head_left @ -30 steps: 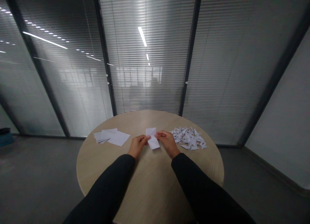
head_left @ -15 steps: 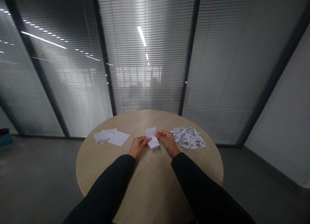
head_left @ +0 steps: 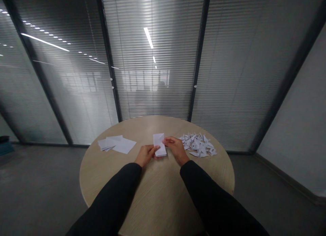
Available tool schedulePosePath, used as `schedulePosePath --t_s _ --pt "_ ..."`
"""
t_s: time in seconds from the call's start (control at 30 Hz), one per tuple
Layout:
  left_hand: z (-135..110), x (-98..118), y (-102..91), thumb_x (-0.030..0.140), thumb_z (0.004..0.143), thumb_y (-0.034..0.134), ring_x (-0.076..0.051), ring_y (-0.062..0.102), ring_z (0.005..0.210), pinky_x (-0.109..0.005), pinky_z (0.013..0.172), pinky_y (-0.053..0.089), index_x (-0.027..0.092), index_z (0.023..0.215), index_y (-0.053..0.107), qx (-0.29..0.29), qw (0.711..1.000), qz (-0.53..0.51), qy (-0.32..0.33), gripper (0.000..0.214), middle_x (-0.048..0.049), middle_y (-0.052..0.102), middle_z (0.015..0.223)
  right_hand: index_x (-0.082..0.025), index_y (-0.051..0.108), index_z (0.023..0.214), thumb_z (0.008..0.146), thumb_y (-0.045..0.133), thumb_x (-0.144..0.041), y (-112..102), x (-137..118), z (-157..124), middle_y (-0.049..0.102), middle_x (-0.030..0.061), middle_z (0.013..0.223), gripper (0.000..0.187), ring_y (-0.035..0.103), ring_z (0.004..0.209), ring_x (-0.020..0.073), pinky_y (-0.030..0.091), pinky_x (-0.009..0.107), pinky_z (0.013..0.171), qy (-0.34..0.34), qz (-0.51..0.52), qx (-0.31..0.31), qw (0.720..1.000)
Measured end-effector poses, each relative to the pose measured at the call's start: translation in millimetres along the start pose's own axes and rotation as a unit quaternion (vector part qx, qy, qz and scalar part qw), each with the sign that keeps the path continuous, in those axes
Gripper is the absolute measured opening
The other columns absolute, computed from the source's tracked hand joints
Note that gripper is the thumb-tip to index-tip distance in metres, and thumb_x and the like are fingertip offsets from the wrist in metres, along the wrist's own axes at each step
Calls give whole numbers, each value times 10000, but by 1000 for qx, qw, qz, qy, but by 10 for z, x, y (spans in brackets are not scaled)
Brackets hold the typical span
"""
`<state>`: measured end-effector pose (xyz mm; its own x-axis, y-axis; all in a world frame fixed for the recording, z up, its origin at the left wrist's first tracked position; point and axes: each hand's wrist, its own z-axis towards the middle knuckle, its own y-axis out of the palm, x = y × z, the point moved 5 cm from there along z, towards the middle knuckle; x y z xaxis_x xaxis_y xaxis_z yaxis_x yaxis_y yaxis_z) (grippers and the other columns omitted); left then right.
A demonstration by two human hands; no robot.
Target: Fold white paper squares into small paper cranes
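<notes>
Rnd tbl (head_left: 158, 188), LH (head_left: 146, 154), RH (head_left: 177, 149) holding paper (head_left: 159, 139), well inside rim (head_left: 80, 174)

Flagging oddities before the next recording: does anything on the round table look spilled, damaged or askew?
No spill or visible damage. The folded white paper being held looks orderly; the flat white paper sheets on the left overlap askew, and the small white paper shapes on the right lie jumbled, which seems merely untidy.
</notes>
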<state>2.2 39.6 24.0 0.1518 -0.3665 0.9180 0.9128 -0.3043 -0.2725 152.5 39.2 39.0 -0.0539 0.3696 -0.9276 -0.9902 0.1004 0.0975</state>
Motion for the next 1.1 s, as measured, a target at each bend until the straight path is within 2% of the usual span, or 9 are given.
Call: schedulePosePath --t_s 0.13,0.27,0.5,0.73,0.83,1.0,1.1 --pt "9 -61 40 576 664 582 -176 619 541 -255 554 485 135 610 646 -14 998 -51 -27 449 -57 656 577 -164 658 689 538 755 -378 -18 4 4 686 37 680 280 631 657 170 498 312 674 1 6 7 1000" --pt "-11 -94 112 589 650 593 -193 647 561 -290 591 510 120 670 638 -55 993 -92 -56 471 -86 679 618 -162 658 690 549 748 -362 -22 0 7 683 33 677 262 628 652 163 495 309 677 0 8 7 1000" --pt "-32 -55 115 620 622 601 -231 660 540 -310 508 508 117 689 566 -49 990 -110 -71 508 -113 670 571 -158 653 688 537 759 -365 -18 -11 6 681 31 681 277 619 650 159 491 308 678 -1 19 12 1000" --pt "-11 -134 152 602 613 627 -220 670 598 -343 640 531 96 752 582 -75 985 -137 -79 527 -117 688 646 -151 659 698 535 760 -357 -35 21 25 677 26 669 281 611 632 147 483 296 665 4 27 15 1000" --pt "-33 -100 163 610 616 618 -221 664 579 -332 585 523 100 724 554 -84 986 -121 -79 526 -111 677 616 -147 659 692 524 766 -363 -36 30 34 676 24 662 294 608 623 144 482 293 654 1 33 17 999" --pt "-54 -23 134 659 680 505 -181 610 430 -258 420 448 138 640 500 -77 994 -53 -57 523 -56 621 486 -150 658 703 528 768 -363 -30 14 25 681 27 674 297 615 636 149 486 300 664 3 38 19 999" --pt "-45 -30 125 649 706 480 -167 590 392 -241 390 423 145 632 494 -76 996 -33 -43 510 -39 604 459 -150 660 715 539 764 -364 -34 5 15 685 32 690 296 620 651 155 486 307 680 6 33 22 999"
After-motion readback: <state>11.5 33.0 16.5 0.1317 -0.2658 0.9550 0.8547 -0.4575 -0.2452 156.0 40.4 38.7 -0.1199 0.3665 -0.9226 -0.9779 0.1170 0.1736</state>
